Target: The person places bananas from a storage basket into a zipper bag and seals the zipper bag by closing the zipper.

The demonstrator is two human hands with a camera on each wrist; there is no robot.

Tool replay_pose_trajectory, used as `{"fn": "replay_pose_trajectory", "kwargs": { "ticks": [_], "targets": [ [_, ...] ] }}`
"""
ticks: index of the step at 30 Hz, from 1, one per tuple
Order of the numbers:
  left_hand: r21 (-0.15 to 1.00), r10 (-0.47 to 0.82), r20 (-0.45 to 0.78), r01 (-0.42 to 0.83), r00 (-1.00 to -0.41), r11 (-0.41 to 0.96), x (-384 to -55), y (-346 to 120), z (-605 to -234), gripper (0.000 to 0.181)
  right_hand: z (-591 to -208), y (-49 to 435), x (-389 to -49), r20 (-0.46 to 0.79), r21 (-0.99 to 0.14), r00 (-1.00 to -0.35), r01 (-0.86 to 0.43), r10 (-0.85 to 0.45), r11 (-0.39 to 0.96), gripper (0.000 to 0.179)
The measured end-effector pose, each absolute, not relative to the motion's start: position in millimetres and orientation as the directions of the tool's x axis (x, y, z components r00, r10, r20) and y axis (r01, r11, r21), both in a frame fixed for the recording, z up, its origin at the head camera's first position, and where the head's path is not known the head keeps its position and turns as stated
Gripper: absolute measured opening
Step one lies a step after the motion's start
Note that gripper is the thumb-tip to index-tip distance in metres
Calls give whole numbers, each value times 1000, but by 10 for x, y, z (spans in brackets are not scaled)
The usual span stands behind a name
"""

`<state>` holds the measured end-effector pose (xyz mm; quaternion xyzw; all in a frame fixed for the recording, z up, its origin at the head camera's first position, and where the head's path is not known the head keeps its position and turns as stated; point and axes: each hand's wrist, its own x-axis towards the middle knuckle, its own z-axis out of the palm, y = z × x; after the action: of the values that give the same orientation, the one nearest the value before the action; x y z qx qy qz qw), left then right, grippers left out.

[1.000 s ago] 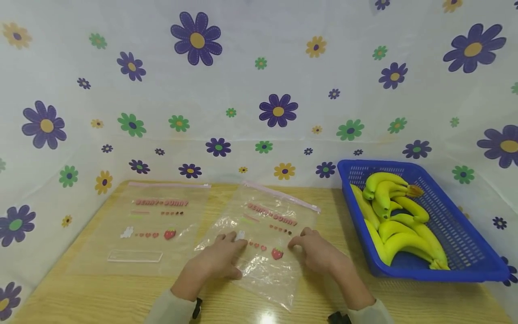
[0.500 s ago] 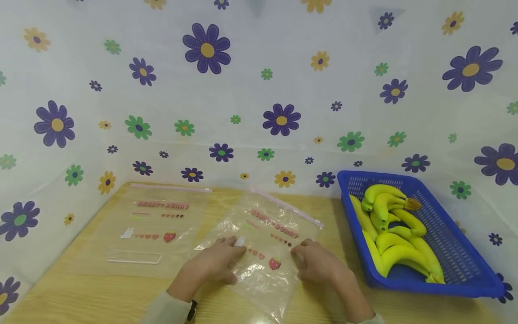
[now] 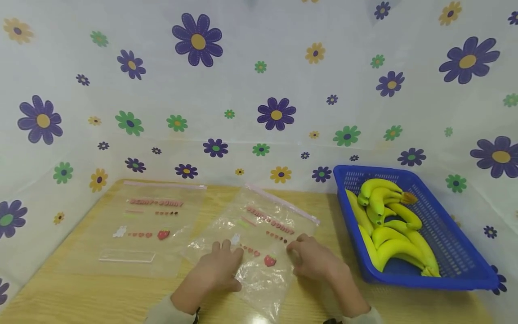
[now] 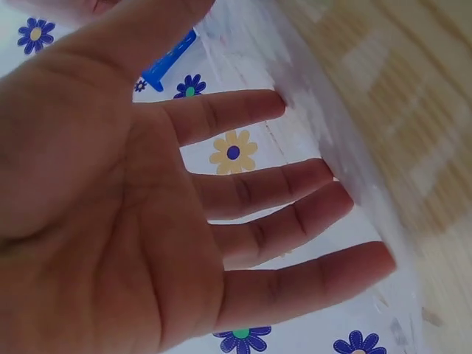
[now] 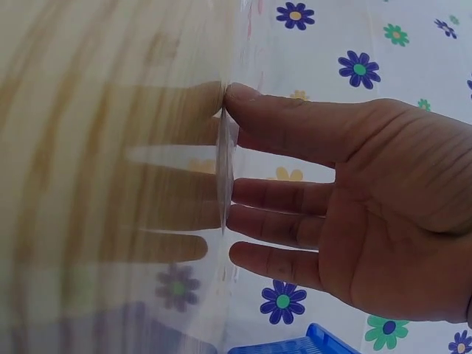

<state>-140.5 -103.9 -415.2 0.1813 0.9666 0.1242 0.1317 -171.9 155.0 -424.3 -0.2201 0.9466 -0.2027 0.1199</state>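
A clear zip bag (image 3: 259, 283) with a pink slider strip, pink lettering, a bunny and a strawberry lies flat and slightly turned on the wooden table. Over its left edge rests my left hand (image 3: 214, 270), fingers spread and almost straight, tips touching the film just below the bunny print. At the opposite edge, my right hand (image 3: 317, 261) touches the film with its fingertips. In the right wrist view, the thumb (image 5: 287, 122) and fingers reach toward the bag's film, thumb tip right at a raised fold. A second zip bag (image 3: 145, 222) of the same print lies flat to the left.
A blue plastic basket (image 3: 457, 216) holding several yellow bananas (image 3: 400, 247) stands on the right side of the table. A clear rectangular strip (image 3: 127, 256) shows on the left bag's lower part. Behind the table hangs a white sheet (image 3: 243, 81) printed with flowers.
My left hand has drawn back a little toward the near edge, so the bunny print shows more fully. The right hand stays by the bag's edge. The head view shifts slightly.
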Motion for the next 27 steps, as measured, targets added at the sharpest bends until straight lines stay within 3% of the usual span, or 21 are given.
{"fn": "replay_pose_trajectory", "kwargs": {
  "ticks": [9, 17, 27],
  "targets": [
    [268, 402, -192, 347, -895, 899, -1444, -1078, -4202, 54, -4183, 1565, -1700, -170, -424, -882, -337, -439, 841, 59],
    [292, 391, -216, 323, -895, 900, -1539, -1231, -4171, 66, -4157, 1546, -1700, -165, -402, -877, -358, -452, 843, 51],
    [250, 354, -225, 297, -908, 922, -1374, -1084, -4079, 34, -4153, 1527, -1699, -166, -375, -878, -364, -448, 852, 46]
  ]
}}
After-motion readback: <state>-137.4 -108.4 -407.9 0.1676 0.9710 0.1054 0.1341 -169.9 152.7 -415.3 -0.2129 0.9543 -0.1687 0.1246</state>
